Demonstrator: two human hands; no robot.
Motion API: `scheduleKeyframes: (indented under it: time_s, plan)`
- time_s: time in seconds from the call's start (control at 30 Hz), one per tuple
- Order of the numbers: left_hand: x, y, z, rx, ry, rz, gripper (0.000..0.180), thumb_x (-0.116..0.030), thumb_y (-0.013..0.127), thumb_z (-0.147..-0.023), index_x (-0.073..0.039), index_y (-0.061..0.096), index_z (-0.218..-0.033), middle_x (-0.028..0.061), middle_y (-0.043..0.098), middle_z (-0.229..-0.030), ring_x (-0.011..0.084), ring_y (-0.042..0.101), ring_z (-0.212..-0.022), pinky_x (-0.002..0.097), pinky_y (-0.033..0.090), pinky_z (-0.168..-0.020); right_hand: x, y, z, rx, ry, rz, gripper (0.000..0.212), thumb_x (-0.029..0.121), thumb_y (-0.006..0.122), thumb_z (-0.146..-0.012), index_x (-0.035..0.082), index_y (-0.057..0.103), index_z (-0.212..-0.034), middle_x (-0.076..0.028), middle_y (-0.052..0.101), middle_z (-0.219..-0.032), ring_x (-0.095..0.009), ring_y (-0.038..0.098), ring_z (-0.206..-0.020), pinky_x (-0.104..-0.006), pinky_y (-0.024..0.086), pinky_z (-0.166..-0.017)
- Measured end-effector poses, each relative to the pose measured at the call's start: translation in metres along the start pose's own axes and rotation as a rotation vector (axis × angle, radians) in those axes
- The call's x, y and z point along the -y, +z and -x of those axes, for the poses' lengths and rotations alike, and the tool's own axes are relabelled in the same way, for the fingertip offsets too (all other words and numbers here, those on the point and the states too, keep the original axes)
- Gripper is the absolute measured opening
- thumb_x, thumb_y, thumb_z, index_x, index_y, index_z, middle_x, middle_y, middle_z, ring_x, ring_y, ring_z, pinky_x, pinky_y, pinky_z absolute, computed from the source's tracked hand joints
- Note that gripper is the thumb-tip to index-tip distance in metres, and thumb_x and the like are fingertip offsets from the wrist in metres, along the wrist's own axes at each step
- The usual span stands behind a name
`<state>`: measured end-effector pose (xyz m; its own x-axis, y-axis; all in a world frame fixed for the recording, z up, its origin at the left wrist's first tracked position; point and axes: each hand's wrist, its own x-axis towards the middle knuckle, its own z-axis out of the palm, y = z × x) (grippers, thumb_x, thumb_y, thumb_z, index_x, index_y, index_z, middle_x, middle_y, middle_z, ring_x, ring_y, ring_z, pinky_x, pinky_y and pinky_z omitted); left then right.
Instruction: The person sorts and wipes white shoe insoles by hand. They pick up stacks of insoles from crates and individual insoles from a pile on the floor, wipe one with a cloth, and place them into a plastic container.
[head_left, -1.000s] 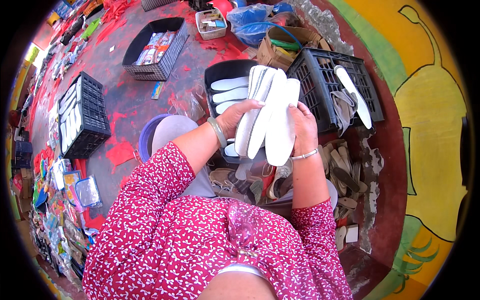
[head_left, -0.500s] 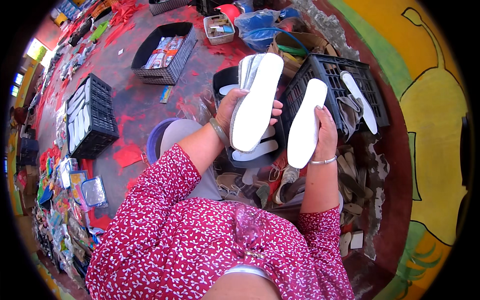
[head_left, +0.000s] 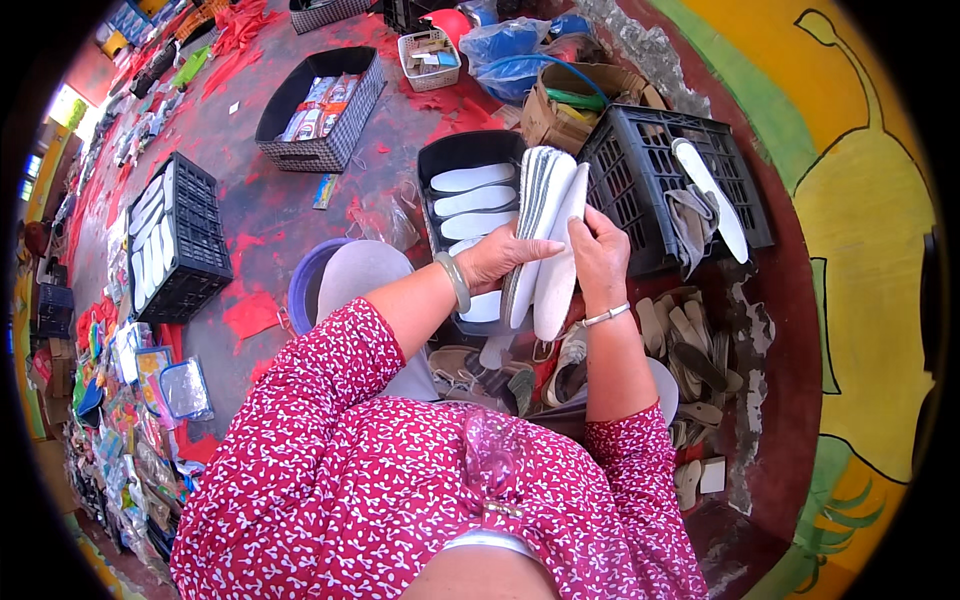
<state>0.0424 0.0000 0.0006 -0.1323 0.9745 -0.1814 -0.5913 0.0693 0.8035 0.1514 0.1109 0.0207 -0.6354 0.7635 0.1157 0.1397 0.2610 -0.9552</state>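
Observation:
My left hand [head_left: 497,255] is closed round a stack of white insoles [head_left: 537,205] with grey edges, held upright and turned edge-on. In my right hand [head_left: 603,262] is a single white insole [head_left: 556,285], pinched near its upper end. This insole is tilted and lies close against the right side of the stack; whether it touches along its whole length I cannot tell. Behind my hands stands a black bin [head_left: 440,150] with white insoles [head_left: 472,202] laid in rows, partly hidden by the stack and my left hand.
On the right, a black crate [head_left: 625,170] carries a grey cloth [head_left: 690,225] and another insole [head_left: 712,200]. A black crate [head_left: 205,240] of insoles, a checked basket [head_left: 345,125] and a purple tub [head_left: 303,285] stand to the left. Insoles and shoes [head_left: 690,340] are piled low at right.
My hands have come together, the right one moving left and bringing its insole against the stack. The stack has turned from face-on to edge-on, and more of the black bin shows.

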Motion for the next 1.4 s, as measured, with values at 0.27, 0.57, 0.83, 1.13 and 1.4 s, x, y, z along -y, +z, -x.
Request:
scheduleKeyframes:
  time_s: [0.27, 0.57, 0.83, 1.13, 1.4]
  plan:
    - [-0.005, 0.001, 0.001, -0.074, -0.071, 0.003, 0.063, -0.054, 0.046, -0.088, -0.006, 0.041, -0.13, 0.0073, 0.054, -0.116, 0.0155, 0.055, -0.1, 0.0316, 0.044, -0.088, -0.019, 0.006, 0.0, 0.087, 0.127, -0.142, 0.03, 0.006, 0.051, -0.083, -0.003, 0.059, -0.11, -0.004, 0.062, -0.091, -0.009, 0.056, -0.078, -0.0233, 0.045, -0.07]
    - [0.005, -0.022, -0.009, -0.202, 0.081, 0.221, 0.034, -0.027, 0.05, -0.093, -0.002, 0.05, -0.116, 0.0087, 0.061, -0.107, 0.017, 0.06, -0.095, 0.0309, 0.048, -0.086, -0.018, 0.0, -0.006, -0.014, 0.168, -0.309, 0.022, 0.001, 0.048, -0.083, -0.005, 0.061, -0.1, -0.001, 0.062, -0.086, -0.007, 0.054, -0.077, -0.0227, 0.044, -0.07]
    - [0.003, -0.033, -0.014, -0.275, 0.146, 0.202, 0.027, -0.016, 0.049, -0.093, -0.001, 0.048, -0.116, 0.0104, 0.06, -0.108, 0.0177, 0.06, -0.096, 0.0324, 0.049, -0.085, 0.01, -0.032, -0.01, -0.135, 0.086, -0.45, 0.021, 0.002, 0.049, -0.087, -0.003, 0.055, -0.106, -0.007, 0.062, -0.092, -0.011, 0.058, -0.078, -0.0242, 0.049, -0.07]
    - [0.018, -0.021, -0.015, -0.158, 0.058, 0.24, 0.026, -0.016, 0.045, -0.095, -0.001, 0.045, -0.116, 0.0102, 0.058, -0.108, 0.0173, 0.058, -0.098, 0.0327, 0.047, -0.087, -0.028, 0.023, 0.003, -0.194, 0.199, -0.412, 0.011, 0.003, 0.061, -0.08, 0.0, 0.059, -0.09, -0.001, 0.057, -0.081, -0.008, 0.051, -0.07, -0.0217, 0.044, -0.066]
    - [0.026, -0.02, -0.019, -0.198, 0.15, -0.019, 0.037, -0.016, 0.05, -0.092, 0.0, 0.038, -0.123, 0.0096, 0.053, -0.113, 0.0158, 0.053, -0.102, 0.033, 0.045, -0.089, -0.025, 0.034, 0.004, -0.204, 0.347, -0.496, 0.033, 0.002, 0.055, -0.083, 0.0, 0.048, -0.114, -0.008, 0.057, -0.101, -0.014, 0.053, -0.088, -0.027, 0.043, -0.079]
